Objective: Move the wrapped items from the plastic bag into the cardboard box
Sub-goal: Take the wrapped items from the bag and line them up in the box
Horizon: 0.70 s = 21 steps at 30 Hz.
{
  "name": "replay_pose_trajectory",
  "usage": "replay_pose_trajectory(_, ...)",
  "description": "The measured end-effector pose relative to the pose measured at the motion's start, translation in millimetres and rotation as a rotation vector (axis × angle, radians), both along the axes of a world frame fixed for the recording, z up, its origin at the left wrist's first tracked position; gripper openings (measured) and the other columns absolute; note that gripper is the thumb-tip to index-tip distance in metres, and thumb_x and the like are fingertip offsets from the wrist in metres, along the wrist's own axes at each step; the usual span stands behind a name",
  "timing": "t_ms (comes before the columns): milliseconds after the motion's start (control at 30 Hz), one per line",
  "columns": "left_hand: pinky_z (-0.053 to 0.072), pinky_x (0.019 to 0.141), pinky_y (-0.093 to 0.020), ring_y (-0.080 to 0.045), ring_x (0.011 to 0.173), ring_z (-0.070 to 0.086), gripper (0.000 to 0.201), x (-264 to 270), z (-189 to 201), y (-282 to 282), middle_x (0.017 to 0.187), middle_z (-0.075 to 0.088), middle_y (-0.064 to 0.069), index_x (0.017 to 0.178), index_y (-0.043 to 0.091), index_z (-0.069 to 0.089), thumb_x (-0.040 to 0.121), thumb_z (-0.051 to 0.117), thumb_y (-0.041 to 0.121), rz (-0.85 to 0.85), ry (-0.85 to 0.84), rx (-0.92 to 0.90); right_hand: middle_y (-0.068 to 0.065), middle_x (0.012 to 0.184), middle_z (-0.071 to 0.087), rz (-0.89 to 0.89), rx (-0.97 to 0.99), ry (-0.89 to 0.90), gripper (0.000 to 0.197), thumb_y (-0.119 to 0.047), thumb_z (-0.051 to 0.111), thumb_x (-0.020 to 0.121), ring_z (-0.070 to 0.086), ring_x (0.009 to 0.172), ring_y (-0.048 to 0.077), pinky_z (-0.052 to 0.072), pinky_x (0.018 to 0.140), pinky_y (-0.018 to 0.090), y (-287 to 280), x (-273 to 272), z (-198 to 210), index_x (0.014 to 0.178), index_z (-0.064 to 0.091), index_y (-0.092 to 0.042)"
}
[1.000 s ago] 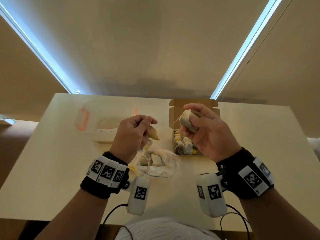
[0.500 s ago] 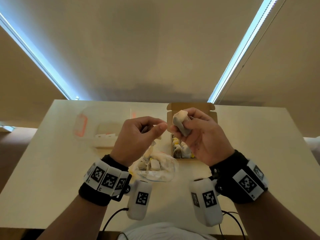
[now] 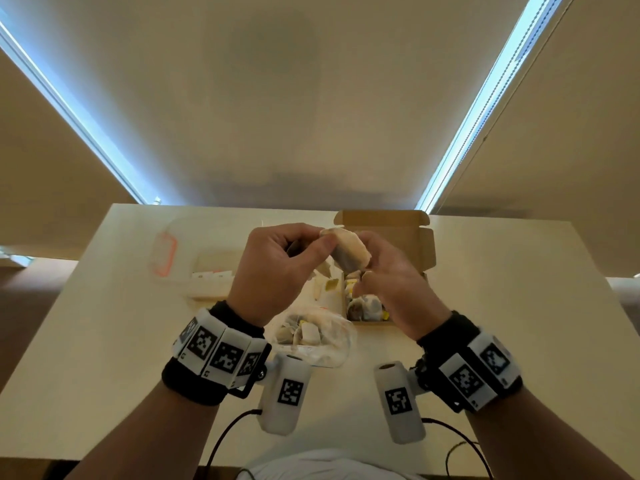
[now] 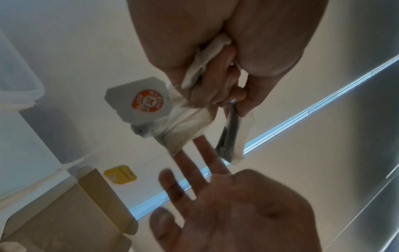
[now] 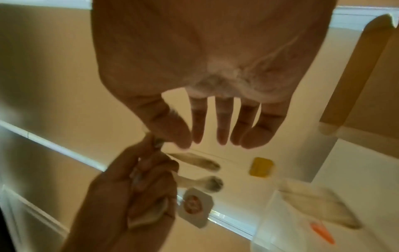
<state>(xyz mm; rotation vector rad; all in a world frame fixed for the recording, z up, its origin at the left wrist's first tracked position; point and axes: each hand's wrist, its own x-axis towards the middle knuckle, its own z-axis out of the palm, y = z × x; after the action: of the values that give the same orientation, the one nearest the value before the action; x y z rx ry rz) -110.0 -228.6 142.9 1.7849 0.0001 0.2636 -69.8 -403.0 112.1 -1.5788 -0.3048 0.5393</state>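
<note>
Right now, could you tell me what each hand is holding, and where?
The left hand pinches tea bags by their top ends. The right hand holds nothing, fingers straight.

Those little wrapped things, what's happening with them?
A person's left hand pinches a pale wrapped item with a paper tag dangling, held up over the cream table. The right hand touches it with straight fingers. More items lie in the clear plastic bag below, and several already sit in the open brown cardboard box.

Above the box (image 3: 388, 233), the left hand (image 3: 273, 271) pinched wrapped items (image 4: 190, 122) in curled fingers, while the right hand (image 3: 388, 282) met it fingertip to fingertip, fingers straight and spread, both wrists raised.
</note>
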Motion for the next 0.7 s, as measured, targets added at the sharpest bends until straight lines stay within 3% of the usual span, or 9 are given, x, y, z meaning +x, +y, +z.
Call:
replay_pose_trajectory(100,0.034,0.043,-0.012,-0.002,0.037,0.043,0.013,2,7,6,0.042,0.053,0.015,0.083,0.006,0.074,0.092,0.065,0.009,-0.014,0.032,0.029,-0.012,0.105,0.068,0.107,-0.253,-0.162,0.040,-0.031,0.072,0.073,0.060,0.098,0.009,0.055,0.088,0.047,7,-7,-8,0.112,0.068,-0.025)
replay_pose_trajectory(200,0.032,0.040,-0.012,-0.003,0.034,0.040,0.017,4,11,13,0.039,0.048,0.013,0.081,-0.001,0.072,0.092,0.065,0.010,0.021,0.086,0.029,-0.018,0.097,0.070,0.091,-0.197,-0.215,0.022,-0.040,0.073,0.079,0.063,0.093,0.011,0.055,0.083,0.052,11,-13,-10,0.100,0.071,-0.030)
replay_pose_trajectory(267,0.035,0.039,-0.015,-0.004,0.032,0.040,0.020,4,12,17,0.037,0.047,0.011,0.079,0.000,0.071,0.093,0.064,0.012,0.048,0.115,0.026,-0.009,0.098,0.073,0.082,-0.144,-0.226,0.008,-0.028,0.072,0.086,0.066,0.093,0.020,0.055,0.081,0.056,11,-15,-9,0.093,0.069,-0.026)
replay_pose_trajectory(333,0.038,0.039,-0.019,-0.005,0.032,0.039,0.021,4,12,20,0.036,0.044,0.012,0.077,0.002,0.071,0.093,0.063,0.013,0.067,0.124,0.028,-0.002,0.090,0.073,0.074,-0.102,-0.205,0.008,-0.014,0.068,0.091,0.067,0.090,0.031,0.055,0.079,0.059,8,-16,-8,0.086,0.064,-0.020)
replay_pose_trajectory(400,0.034,0.038,-0.018,-0.006,0.032,0.034,0.022,4,9,25,0.036,0.041,0.011,0.075,0.003,0.070,0.094,0.063,0.013,0.084,0.121,0.009,-0.002,0.082,0.071,0.070,-0.081,-0.189,0.008,-0.010,0.066,0.092,0.068,0.083,0.028,0.057,0.080,0.054,4,-17,-9,0.087,0.061,-0.015)
replay_pose_trajectory(533,0.029,0.037,-0.015,-0.005,0.031,0.033,0.022,5,9,27,0.036,0.043,0.010,0.077,0.000,0.069,0.094,0.062,0.012,0.096,0.137,-0.006,0.006,0.081,0.070,0.059,-0.049,-0.216,0.004,-0.011,0.066,0.091,0.068,0.074,0.018,0.058,0.077,0.033,-4,-17,-14,0.092,0.063,-0.007)
replay_pose_trajectory(600,0.030,0.038,-0.012,-0.004,0.030,0.038,0.022,5,10,28,0.036,0.045,0.011,0.076,0.002,0.069,0.094,0.061,0.010,0.097,0.135,0.004,0.002,0.081,0.071,0.070,-0.080,-0.230,0.004,-0.010,0.064,0.093,0.069,0.074,0.018,0.058,0.077,0.031,-8,-18,-15,0.096,0.066,-0.009)
replay_pose_trajectory(700,0.030,0.041,-0.014,-0.004,0.033,0.038,0.024,5,8,33,0.038,0.045,0.010,0.073,0.004,0.069,0.094,0.062,0.012,0.102,0.133,0.040,-0.003,0.086,0.072,0.053,-0.137,-0.255,0.021,-0.004,0.057,0.096,0.068,0.072,0.014,0.058,0.074,0.031,-17,-23,-14,0.100,0.070,-0.020)
